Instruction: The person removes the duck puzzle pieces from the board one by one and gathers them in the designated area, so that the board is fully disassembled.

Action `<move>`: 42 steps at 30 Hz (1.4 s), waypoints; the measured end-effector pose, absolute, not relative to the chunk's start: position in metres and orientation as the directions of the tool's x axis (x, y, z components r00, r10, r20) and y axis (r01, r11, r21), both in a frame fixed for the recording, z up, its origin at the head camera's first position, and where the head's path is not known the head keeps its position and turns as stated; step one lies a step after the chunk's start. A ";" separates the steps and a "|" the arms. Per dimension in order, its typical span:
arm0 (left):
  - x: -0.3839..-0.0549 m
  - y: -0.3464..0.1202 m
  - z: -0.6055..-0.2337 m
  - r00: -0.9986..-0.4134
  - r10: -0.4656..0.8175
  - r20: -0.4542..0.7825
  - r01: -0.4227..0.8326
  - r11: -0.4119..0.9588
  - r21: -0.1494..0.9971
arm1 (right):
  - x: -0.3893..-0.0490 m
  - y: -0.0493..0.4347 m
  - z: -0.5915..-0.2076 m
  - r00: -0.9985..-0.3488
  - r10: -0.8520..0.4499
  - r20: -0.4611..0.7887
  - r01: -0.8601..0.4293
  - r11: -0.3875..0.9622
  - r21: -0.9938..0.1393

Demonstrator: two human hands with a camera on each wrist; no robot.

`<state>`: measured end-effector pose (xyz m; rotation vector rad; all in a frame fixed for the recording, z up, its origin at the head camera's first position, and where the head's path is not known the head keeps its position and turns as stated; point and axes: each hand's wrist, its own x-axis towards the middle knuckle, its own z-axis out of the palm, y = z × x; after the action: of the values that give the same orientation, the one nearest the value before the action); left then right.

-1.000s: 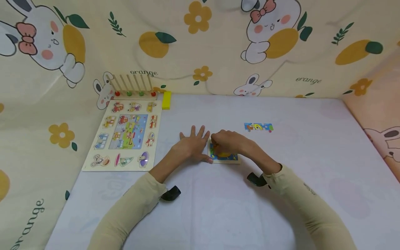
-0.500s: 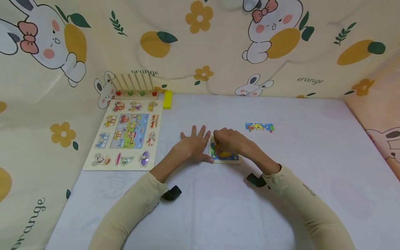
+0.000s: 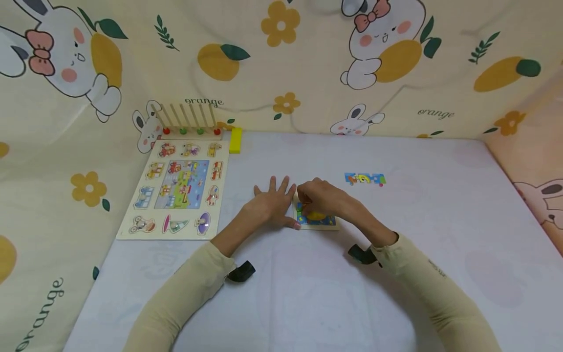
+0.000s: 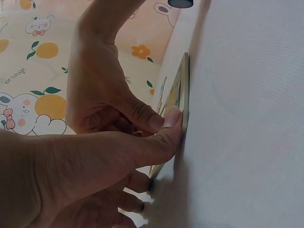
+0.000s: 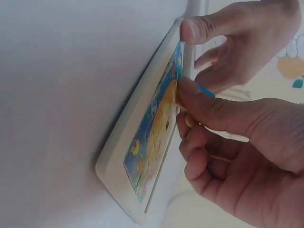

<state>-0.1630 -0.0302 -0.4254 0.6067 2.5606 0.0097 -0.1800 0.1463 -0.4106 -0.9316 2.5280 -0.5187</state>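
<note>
A small jigsaw puzzle board (image 3: 320,226) with a pale wooden frame and a blue and yellow picture lies on the table. My left hand (image 3: 273,208) rests at its left side with fingers spread, and its thumb (image 5: 194,31) presses on the frame's corner. Over the board's upper left part, my right hand (image 3: 323,196) pinches a puzzle piece (image 5: 205,90) between thumb and curled fingers. Only a blue edge and a bit of yellow of that piece show. In the right wrist view, part of the picture (image 5: 154,137) lies in the frame; the right hand covers the rest.
A strip of puzzle pieces (image 3: 365,179) lies farther back on the right. On the left are a large knob puzzle board (image 3: 172,232), a peg counting rack (image 3: 189,138) and a yellow block (image 3: 235,141). A patterned cloth (image 3: 308,63) hangs behind the table.
My right hand has risen slightly and shifted a little left over the small board. The left hand keeps its place at the corner.
</note>
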 end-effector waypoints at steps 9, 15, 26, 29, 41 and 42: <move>-0.164 -0.031 -0.425 -0.768 0.426 -0.479 0.415 0.900 0.135 | -0.182 0.149 -0.412 -0.644 -0.731 -0.227 -0.580 0.659 -0.479; -0.164 -0.030 -0.425 -0.761 0.418 -0.496 0.388 0.906 0.167 | -0.182 0.149 -0.412 -0.624 -0.749 -0.223 -0.582 0.636 -0.507; -0.162 -0.028 -0.428 -0.781 0.398 -0.481 0.397 0.911 0.110 | -0.188 0.174 -0.397 -0.728 -0.670 -0.146 -0.541 0.692 -0.478; -0.161 -0.028 -0.427 -0.781 0.401 -0.479 0.400 0.910 0.110 | -0.193 0.200 -0.389 -0.779 -0.614 -0.124 -0.502 0.730 -0.464; -0.162 -0.028 -0.427 -0.774 0.402 -0.489 0.398 0.910 0.119 | -0.211 0.268 -0.405 -0.804 -0.535 -0.261 -0.377 0.796 -0.473; -0.162 -0.028 -0.427 -0.771 0.405 -0.491 0.398 0.909 0.124 | -0.211 0.270 -0.407 -0.812 -0.521 -0.264 -0.370 0.808 -0.458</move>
<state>-0.1621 -0.0277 -0.4268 0.5774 2.5457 0.0168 -0.2107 0.2698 -0.4068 -0.6713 2.6140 -0.5517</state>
